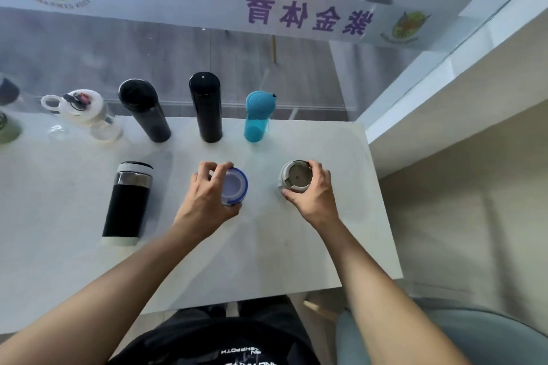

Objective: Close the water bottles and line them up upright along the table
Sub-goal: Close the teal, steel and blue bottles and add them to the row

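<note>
My left hand (207,194) grips a clear bottle with a blue rim (235,185) that stands upright at the middle of the white table (296,246); its mouth looks open. My right hand (311,194) holds a grey cap (296,178) by its rim, just above or on the table to the right. Along the far edge stand a teal bottle (256,115), two tall black flasks (206,107) (145,109) and a clear bottle with a white loop lid (86,112). A black bottle with a silver collar (127,201) stands front left.
At the far left edge two more dark and green containers (9,115) are partly cut off. A glass wall with a printed banner (308,16) rises right behind the table. The table's right edge (382,201) lies close to my right hand; a grey seat (474,335) is lower right.
</note>
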